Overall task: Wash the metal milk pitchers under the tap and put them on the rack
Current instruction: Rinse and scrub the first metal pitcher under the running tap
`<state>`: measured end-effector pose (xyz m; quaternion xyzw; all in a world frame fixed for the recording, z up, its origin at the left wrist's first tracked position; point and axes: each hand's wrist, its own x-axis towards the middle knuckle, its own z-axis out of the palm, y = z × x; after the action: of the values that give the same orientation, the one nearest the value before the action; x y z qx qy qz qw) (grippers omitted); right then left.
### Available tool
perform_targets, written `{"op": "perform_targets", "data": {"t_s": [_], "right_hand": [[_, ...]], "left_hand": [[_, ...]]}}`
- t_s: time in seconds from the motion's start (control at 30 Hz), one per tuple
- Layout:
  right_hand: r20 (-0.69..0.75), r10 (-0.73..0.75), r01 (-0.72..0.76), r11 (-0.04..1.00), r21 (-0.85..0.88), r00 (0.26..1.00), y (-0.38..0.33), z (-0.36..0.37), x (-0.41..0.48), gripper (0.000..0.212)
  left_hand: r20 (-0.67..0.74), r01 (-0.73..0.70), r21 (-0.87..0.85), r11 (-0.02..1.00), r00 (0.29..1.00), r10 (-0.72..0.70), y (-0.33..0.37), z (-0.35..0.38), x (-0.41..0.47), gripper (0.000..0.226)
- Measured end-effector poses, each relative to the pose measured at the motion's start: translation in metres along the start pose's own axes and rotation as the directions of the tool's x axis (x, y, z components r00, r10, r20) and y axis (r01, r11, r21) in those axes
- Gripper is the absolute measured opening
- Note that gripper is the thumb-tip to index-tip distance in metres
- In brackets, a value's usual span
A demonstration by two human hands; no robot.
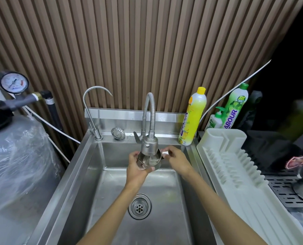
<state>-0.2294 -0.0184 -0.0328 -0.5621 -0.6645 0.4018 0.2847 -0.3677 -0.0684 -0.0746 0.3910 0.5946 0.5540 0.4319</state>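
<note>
The pitcher (149,159) is held upright over the sink (111,191), toward the back wall of the basin, with its mouth directly under the tap head (149,145); the head reaches down to the rim. The left hand (137,167) grips the pitcher from the left and below, fingers curled round its body. The right hand (175,157) is at the pitcher's right side, thumb and fingers pinching it at the handle; the handle itself is mostly hidden. Whether water is flowing cannot be told. The drain (139,206) lies below the forearms. The white rack (235,165) stands just beside the sink on the right. A yellow bottle (193,117) stands on the sink's rear right corner, and a green bottle (235,106) stands behind the rack.
</note>
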Motion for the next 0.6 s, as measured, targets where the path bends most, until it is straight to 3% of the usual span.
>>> {"op": "perform_targets", "data": {"t_s": [0.1, 0.17, 0.23, 0.33, 0.43, 0.5, 0.6], "right_hand": [[0.094, 0.057, -0.086, 0.937, 0.34, 0.994, 0.01, 0.006, -0.003, 0.022], [0.173, 0.07, -0.157, 0.806, 0.57, 0.982, 0.016, 0.013, -0.006, 0.023], [0.229, 0.078, -0.215, 0.713, 0.667, 0.97, 0.02, 0.02, -0.008, 0.022], [0.277, 0.104, -0.269, 0.693, 0.668, 0.955, 0.023, 0.031, -0.01, 0.022], [0.277, 0.149, -0.292, 0.741, 0.604, 0.949, 0.02, 0.034, -0.012, 0.025], [0.258, 0.164, -0.284, 0.787, 0.548, 0.952, 0.013, 0.028, -0.016, 0.026], [0.227, 0.214, -0.294, 0.857, 0.423, 0.95, 0.007, 0.014, -0.019, 0.023]], "left_hand": [[0.003, -0.131, 0.096, 0.987, 0.991, 0.132, 0.008, -0.009, -0.002, 0.068], [0.034, -0.194, 0.146, 0.97, 0.981, 0.191, 0.013, -0.016, -0.003, 0.066], [0.07, -0.209, 0.141, 0.968, 0.977, 0.201, 0.016, -0.023, -0.002, 0.065], [0.085, -0.249, 0.242, 0.938, 0.968, 0.235, 0.018, -0.03, -0.005, 0.064], [0.026, -0.237, 0.375, 0.896, 0.969, 0.246, 0.018, -0.028, -0.01, 0.064], [-0.044, -0.152, 0.402, 0.903, 0.982, 0.184, 0.019, -0.023, -0.013, 0.061], [-0.08, 0.062, 0.415, 0.908, 0.996, -0.032, 0.018, -0.014, -0.018, 0.06]]}}
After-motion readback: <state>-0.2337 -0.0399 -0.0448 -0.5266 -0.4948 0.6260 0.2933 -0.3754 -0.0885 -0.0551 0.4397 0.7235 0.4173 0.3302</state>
